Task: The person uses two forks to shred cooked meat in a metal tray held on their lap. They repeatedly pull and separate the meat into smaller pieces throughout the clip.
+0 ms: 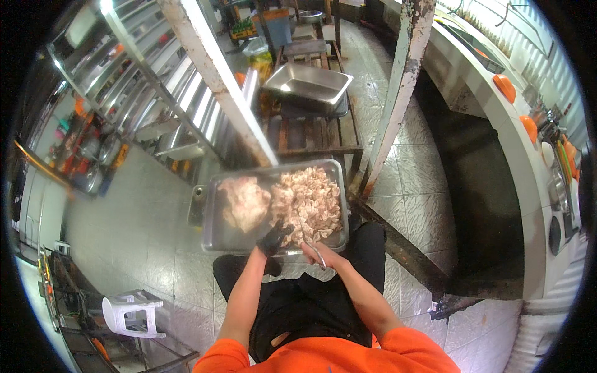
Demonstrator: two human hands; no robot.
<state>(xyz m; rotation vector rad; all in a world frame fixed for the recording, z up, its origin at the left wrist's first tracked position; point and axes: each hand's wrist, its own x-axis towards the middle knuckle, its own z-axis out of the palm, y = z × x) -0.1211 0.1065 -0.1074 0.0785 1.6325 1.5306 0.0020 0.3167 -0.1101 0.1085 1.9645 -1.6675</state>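
Note:
A metal tray point(275, 250) lies before me with a pale slab of raw meat or fat point(246, 201) on its left side and a heap of cut pale pieces point(315, 200) on its right. My left hand point(275, 238), in a black glove, is at the tray's near edge by the heap; its fingers are partly spread, and whether they hold a piece cannot be told. My bare right hand point(321, 254) is closed on the handle of a knife point(318, 257), whose thin blade points into the near side of the heap.
Beyond the tray, an empty steel pan point(309, 83) rests on a rusty metal frame. Worn painted posts point(396, 98) rise on both sides. A counter point(527, 182) with orange bowls curves along the right. A white plastic stool point(133, 313) stands lower left, and slatted metal shelving point(154, 77) upper left.

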